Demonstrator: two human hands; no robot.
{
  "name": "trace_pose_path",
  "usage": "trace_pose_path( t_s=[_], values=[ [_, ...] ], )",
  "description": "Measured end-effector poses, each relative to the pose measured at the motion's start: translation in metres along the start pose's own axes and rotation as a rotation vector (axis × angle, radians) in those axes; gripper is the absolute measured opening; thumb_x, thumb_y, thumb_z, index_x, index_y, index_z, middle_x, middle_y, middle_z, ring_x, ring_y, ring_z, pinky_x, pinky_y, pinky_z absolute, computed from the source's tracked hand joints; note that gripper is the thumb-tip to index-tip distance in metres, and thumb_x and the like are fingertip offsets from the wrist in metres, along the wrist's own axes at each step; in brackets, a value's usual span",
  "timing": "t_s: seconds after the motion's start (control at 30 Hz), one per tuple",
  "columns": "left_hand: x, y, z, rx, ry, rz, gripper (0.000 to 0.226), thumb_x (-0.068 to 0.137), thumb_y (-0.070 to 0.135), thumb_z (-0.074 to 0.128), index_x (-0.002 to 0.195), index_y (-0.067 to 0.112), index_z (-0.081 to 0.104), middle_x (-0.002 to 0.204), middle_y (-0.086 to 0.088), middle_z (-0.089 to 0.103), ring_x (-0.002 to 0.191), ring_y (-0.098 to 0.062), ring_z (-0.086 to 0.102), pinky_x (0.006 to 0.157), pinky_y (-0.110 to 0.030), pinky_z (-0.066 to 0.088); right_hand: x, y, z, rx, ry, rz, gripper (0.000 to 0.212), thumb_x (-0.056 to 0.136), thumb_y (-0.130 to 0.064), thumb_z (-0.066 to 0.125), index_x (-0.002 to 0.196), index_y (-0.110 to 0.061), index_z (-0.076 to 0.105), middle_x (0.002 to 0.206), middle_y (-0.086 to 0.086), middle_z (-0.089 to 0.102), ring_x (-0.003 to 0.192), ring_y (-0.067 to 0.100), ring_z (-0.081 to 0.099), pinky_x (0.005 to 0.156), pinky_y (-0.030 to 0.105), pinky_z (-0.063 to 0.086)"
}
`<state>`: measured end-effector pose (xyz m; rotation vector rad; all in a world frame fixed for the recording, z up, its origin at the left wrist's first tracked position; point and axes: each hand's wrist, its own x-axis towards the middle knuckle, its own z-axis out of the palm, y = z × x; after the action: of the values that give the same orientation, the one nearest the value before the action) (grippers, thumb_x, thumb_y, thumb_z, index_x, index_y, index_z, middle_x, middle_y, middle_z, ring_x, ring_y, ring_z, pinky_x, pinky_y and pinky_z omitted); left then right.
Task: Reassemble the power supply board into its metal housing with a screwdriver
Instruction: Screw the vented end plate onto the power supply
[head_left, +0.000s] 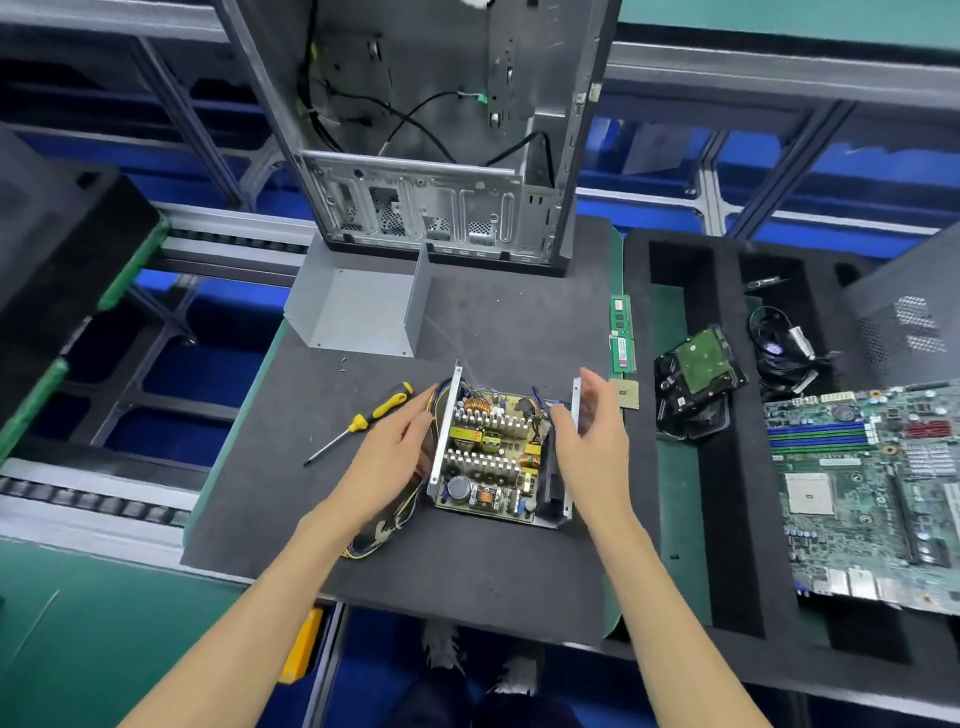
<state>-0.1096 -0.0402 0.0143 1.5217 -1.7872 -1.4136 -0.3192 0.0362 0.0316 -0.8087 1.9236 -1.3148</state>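
Note:
The power supply board (491, 454), with heat sinks, coils and capacitors, sits inside the open bottom half of its metal housing (445, 431) on the dark foam mat (467, 566). My left hand (395, 452) rests against the housing's left wall, over the cable bundle (382, 530). My right hand (592, 436) is at the right wall, fingers relaxed and spread, thumb by the wall's inner side. A yellow-and-black screwdriver (363, 418) lies on the mat to the left of the housing. The housing's grey metal cover (363, 312) stands farther back.
An open PC tower case (431, 156) stands at the back of the mat. To the right lie RAM sticks (622, 332), a CPU (623, 393), a hard drive (701, 371), coiled cables (784, 348) and a motherboard (872, 493) in a black foam tray. Small screws (343, 364) lie near the cover.

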Motion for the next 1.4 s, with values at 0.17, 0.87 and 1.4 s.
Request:
trace_pose_path(
  t_s=[0.17,0.87,1.4],
  values=[
    [0.005,-0.005,-0.002,-0.241,0.111,-0.065,0.019,0.103,0.022,0.052,0.118,0.027,0.062,0.054,0.009,0.058,0.049,-0.007,0.053,0.048,-0.016,0.046,-0.004,-0.037,0.033,-0.256,-0.019,-0.406,0.041,0.100,-0.015,0.062,0.140,-0.023,0.057,0.141,-0.007,0.053,0.136,0.006,0.045,0.107,0.015,0.035],
    [-0.014,0.025,0.005,0.302,0.161,0.079,0.051,0.103,0.043,0.037,0.150,0.026,0.038,0.136,0.002,0.046,0.133,-0.017,0.041,0.103,-0.039,0.041,0.002,-0.031,0.095,-0.455,-0.089,-0.345,0.028,0.108,-0.028,0.045,0.131,-0.022,0.060,0.128,-0.007,0.063,0.121,0.009,0.051,0.093,0.027,0.043],
    [0.001,0.031,0.006,0.330,0.127,0.102,0.042,0.091,0.022,0.058,0.128,0.041,0.053,0.075,0.021,0.063,0.070,0.001,0.061,0.050,-0.014,0.040,0.010,-0.004,0.023,-0.239,0.035,0.018,0.033,0.110,-0.019,0.040,0.142,-0.025,0.048,0.129,-0.003,0.061,0.105,0.011,0.060,0.090,0.030,0.051]
  ],
)
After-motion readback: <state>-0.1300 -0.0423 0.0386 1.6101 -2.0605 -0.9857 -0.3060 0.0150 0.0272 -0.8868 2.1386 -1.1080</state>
